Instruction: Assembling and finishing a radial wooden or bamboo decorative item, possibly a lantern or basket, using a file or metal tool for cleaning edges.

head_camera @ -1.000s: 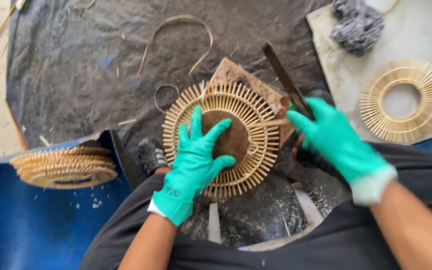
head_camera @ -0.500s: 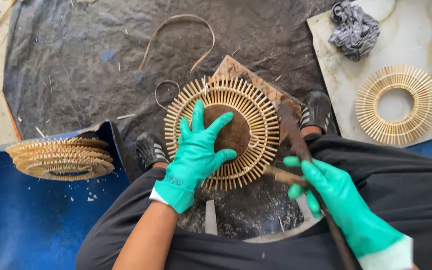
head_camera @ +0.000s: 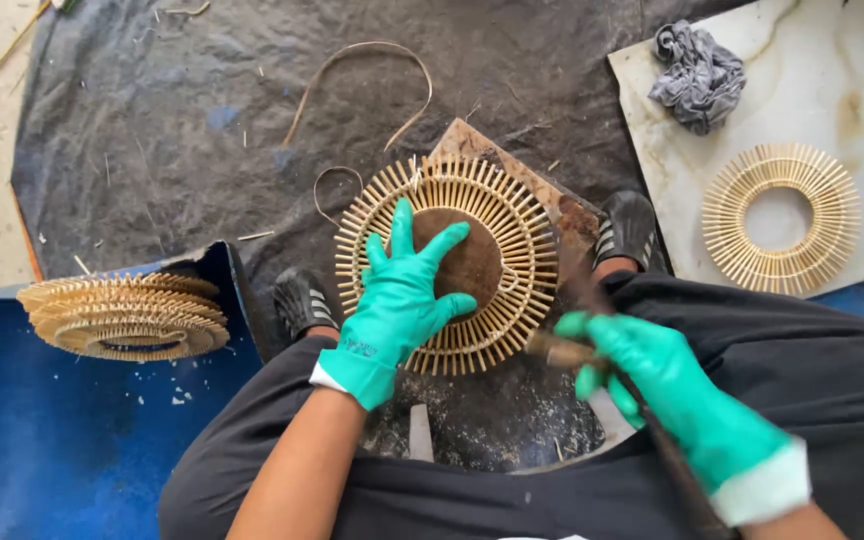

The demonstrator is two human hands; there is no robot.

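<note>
A dark tarp (head_camera: 152, 130) is covering the floor; the left hand (head_camera: 402, 290) is lying spread on the bamboo ring (head_camera: 512, 250); the right hand (head_camera: 652, 375) is gripping a blade handle (head_camera: 552, 348).

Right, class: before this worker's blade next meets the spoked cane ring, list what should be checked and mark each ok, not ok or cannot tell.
1. Left hand pressed flat on the spoked ring, fingers spread: ok.
2. Ring lies on the wooden board: ok.
3. Right hand closed round the blade's handle: ok.
4. Left fingers away from the blade, which is at the ring's right edge: ok.
5. Both hands gloved: ok.
6. Blade sharpness: cannot tell.
</note>
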